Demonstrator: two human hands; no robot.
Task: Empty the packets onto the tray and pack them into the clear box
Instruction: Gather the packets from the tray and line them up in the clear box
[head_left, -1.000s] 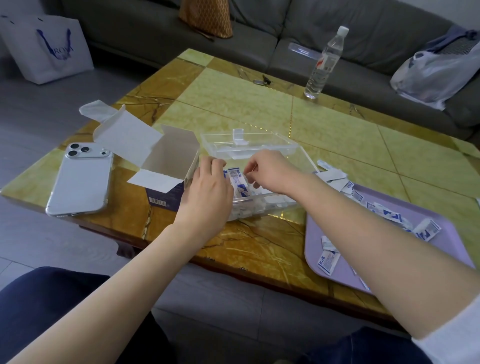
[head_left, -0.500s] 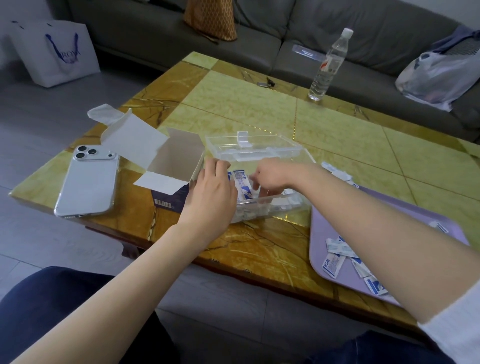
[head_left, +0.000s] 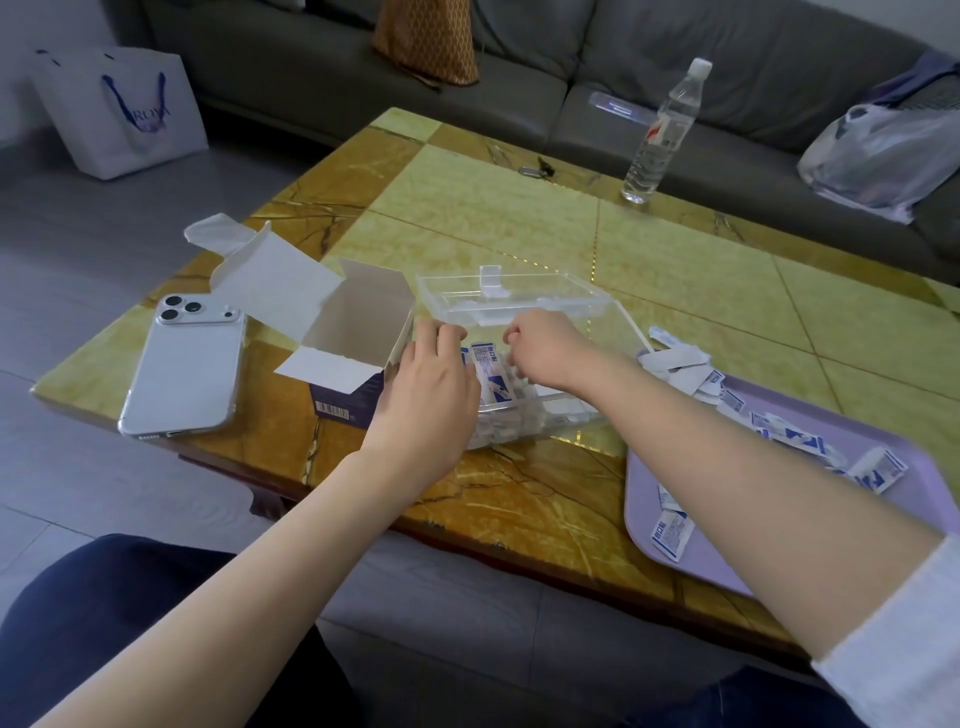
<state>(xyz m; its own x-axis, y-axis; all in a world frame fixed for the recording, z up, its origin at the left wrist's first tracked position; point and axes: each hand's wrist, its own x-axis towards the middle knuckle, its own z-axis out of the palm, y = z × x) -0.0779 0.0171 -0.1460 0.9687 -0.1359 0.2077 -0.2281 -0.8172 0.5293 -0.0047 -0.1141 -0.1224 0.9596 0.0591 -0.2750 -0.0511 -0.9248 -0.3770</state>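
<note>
The clear box sits open on the table, its lid tilted back. Several white-and-blue packets stand inside it. My left hand rests against the box's left side, fingers over its rim. My right hand reaches into the box from the right with fingers curled down on the packets; whether it pinches one is hidden. More packets lie scattered on the lilac tray at the right.
An open blue-and-white carton stands just left of the clear box, a white phone beyond it. A water bottle and small keys are at the table's far edge. A sofa, bags and floor surround the table.
Both hands stay at the clear box; the right hand has shifted slightly among the standing packets. The camera view has moved a little.
</note>
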